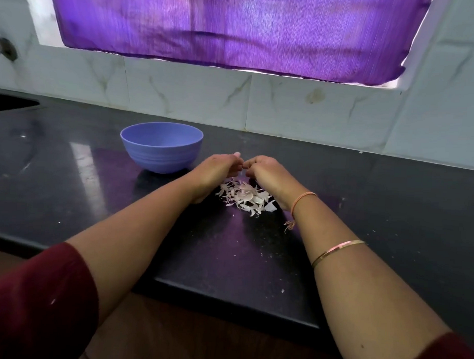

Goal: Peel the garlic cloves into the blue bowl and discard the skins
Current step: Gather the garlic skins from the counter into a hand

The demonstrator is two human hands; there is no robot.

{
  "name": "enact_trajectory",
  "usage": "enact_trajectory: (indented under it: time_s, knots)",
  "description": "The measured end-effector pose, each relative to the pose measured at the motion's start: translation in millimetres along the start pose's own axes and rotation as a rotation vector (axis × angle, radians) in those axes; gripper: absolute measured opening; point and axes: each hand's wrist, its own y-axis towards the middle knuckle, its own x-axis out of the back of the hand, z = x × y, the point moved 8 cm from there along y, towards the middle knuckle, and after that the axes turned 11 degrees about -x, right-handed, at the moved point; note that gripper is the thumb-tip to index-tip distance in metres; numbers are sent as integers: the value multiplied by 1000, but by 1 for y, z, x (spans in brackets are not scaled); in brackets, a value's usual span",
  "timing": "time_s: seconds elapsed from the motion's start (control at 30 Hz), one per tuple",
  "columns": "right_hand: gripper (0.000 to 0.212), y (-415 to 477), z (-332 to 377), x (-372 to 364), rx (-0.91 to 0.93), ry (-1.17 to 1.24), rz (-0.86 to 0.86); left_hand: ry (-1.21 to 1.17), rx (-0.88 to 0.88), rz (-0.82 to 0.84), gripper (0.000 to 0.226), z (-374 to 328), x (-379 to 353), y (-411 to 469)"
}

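Observation:
A pile of pale garlic skins (244,197) lies on the black counter in front of me. My left hand (217,170) and my right hand (268,175) stand on their edges on either side of the pile. Both are cupped round its far part, and their curled fingertips meet behind it. What lies under the fingers is hidden. The blue bowl (161,147) stands upright just left of my left hand and a little further back. Its inside does not show from here, and no whole clove is in view.
The black counter (391,198) carries small skin crumbs around the pile and near its front edge. A tiled wall runs along the back under a purple curtain (235,29). At the far left a sink's edge (12,104) shows.

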Motion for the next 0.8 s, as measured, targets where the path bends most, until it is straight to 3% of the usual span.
enact_trajectory:
  time_s: [0.1, 0.23, 0.33, 0.4, 0.47, 0.63, 0.8]
  knots:
    - [25, 0, 2, -5, -1, 53, 13, -258, 32, -75, 31, -3, 1, -2]
    - [17, 3, -3, 16, -52, 248, -86, -28, -21, -167, 41, -6, 19, 3]
    - [18, 2, -16, 34, -157, -23, -192, 41, 20, -94, 42, 1, 16, 4]
    - [20, 0, -26, 28, -273, -115, -94, -11, 41, -67, 42, 5, 10, 3]
    - [16, -5, -28, 17, -350, -53, 14, -106, 48, -81, 42, 5, 6, 2]
    - [20, -3, -14, 5, -269, 70, 46, -330, 91, -31, 44, -2, -5, -3]
    - [23, -4, -13, 27, -254, 31, -40, -212, 5, -161, 42, -4, 15, 2]
